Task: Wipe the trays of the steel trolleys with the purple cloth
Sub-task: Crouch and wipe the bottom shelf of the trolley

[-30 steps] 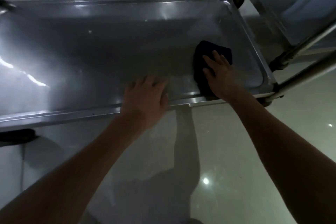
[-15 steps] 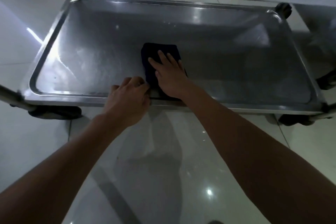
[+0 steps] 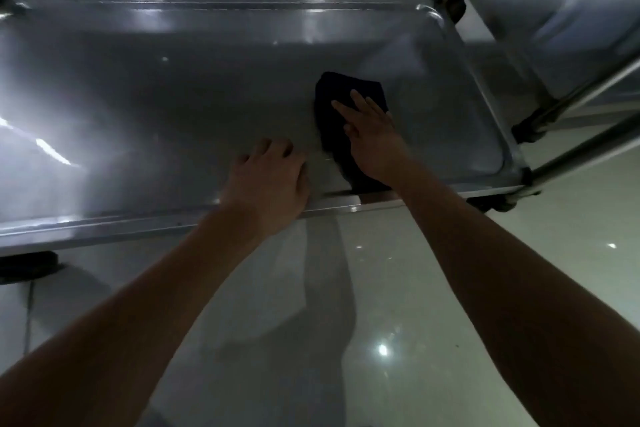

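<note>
A low steel trolley tray (image 3: 173, 107) fills the upper half of the view in dim light. The dark purple cloth (image 3: 332, 107) lies flat on the tray's right half. My right hand (image 3: 372, 139) presses down on it with straight, spread fingers. My left hand (image 3: 268, 180) rests on the tray's near rim, just left of the cloth, with its fingers bent over the edge onto the tray floor.
A second steel trolley (image 3: 554, 45) stands to the right, its tubes (image 3: 588, 146) running past the tray's right corner. Black castors (image 3: 453, 9) sit at the corners. Glossy pale floor tiles (image 3: 485, 270) lie beneath, and a dark wall stands behind.
The cloth and my right hand have slid from the tray's middle to its right half. My left hand stays on the near rim. The view has shifted right.
</note>
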The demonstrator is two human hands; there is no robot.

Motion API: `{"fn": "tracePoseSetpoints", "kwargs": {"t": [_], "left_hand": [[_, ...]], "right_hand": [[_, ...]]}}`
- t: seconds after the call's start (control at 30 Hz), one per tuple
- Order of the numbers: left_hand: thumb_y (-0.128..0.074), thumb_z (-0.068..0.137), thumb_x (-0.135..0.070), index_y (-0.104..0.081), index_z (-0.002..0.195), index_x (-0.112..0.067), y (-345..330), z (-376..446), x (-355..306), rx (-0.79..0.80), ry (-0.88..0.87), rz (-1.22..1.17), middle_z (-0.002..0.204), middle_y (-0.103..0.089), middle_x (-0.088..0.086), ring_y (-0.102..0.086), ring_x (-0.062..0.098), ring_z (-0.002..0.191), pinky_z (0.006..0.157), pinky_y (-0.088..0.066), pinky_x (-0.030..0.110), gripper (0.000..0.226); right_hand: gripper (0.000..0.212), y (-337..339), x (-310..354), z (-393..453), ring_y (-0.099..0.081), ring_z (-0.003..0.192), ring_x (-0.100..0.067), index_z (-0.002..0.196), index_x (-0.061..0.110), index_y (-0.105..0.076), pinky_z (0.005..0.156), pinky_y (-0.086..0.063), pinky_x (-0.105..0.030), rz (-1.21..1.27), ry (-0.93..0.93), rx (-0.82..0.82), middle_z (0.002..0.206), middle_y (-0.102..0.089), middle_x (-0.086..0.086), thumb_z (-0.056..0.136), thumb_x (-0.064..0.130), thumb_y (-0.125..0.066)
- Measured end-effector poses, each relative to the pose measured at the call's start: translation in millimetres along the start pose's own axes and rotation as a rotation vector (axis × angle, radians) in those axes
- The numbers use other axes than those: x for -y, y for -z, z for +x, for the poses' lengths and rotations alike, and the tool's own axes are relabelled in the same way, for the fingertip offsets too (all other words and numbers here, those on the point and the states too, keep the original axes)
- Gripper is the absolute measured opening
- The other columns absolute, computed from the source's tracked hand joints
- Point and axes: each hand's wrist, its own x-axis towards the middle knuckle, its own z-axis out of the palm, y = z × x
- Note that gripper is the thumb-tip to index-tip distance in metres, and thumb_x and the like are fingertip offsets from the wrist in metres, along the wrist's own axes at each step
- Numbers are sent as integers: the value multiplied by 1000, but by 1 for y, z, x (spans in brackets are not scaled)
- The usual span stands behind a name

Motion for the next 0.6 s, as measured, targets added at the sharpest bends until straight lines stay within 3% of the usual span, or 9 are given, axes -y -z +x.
{"fn": "tracePoseSetpoints", "kwargs": {"t": [0.2, 0.27, 0.6], "left_hand": [[-49, 93, -38, -64, 112, -26, -18, 49, -84, -38, -118, -13, 118, -59, 3, -53, 28, 113, 90, -45, 47, 27], [-49, 91, -37, -63, 110, -26, -22, 58, -101, -30, -121, -23, 117, -58, 3, -53, 28, 113, 88, -46, 47, 26], [-49, 90, -40, -64, 117, -31, -27, 65, -95, -43, -141, -40, 125, -56, -5, -53, 22, 116, 91, -44, 43, 33]], "right_hand": [[50, 56, -118, -29, -13, 152, -24, 153, 25, -32, 123, -8, -38, -39, -238, -118, 165, -18, -5, 105, 13, -36], [51, 67, -140, -34, -12, 152, -23, 154, 27, -30, 122, -9, -41, -65, -313, -136, 165, -18, -3, 105, 16, -35], [50, 64, -145, -2, -9, 153, -25, 154, 32, -29, 124, -8, -48, -49, -369, -107, 166, -13, 0, 106, 22, -34]]}}
